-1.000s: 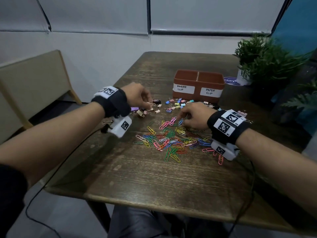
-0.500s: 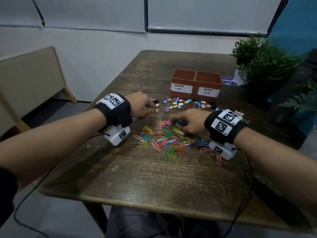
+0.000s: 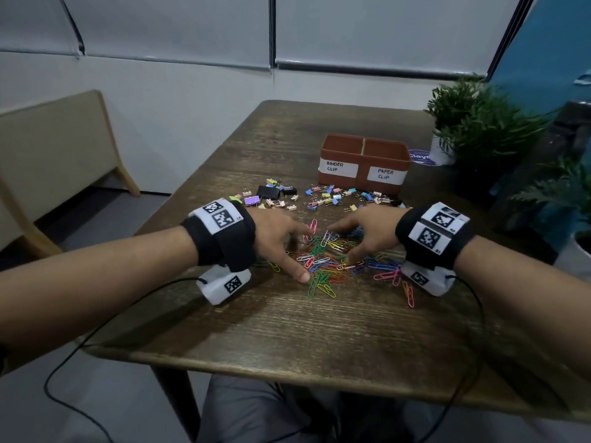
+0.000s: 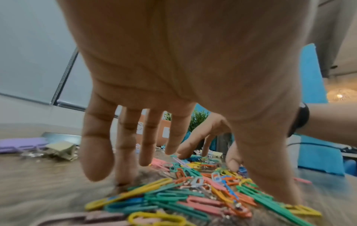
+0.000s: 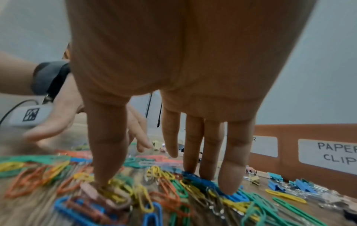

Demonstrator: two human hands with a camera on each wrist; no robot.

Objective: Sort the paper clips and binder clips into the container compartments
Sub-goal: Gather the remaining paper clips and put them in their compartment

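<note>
1. Task progress: judged from the head view, sorting has barely begun. As far as their interiors show, both compartments of the brown container look empty; the floors are not fully visible.
2. The paper clips lie in one coloured heap on the wooden table, near the front edge and well apart from the container.
3. The binder clips lie scattered between the heap and the container, some just beside its front wall. None are sorted yet.
4. The left hand rests on the left side of the heap. Its fingers are spread and nearly straight, with tips touching the table and clips. It grips nothing.
5. The right hand rests on the right side of the heap. Its fingers are extended, and its thumb and fingertips press on clips. It holds nothing.
6. Judgement: both hands appear placed to gather the heap together.
7. Legible writing: the left compartment label reads "BINDER CLIP"; the right reads "PAPER CLIP". A blue disc behind the container shows partial lettering, "clay".
</note>
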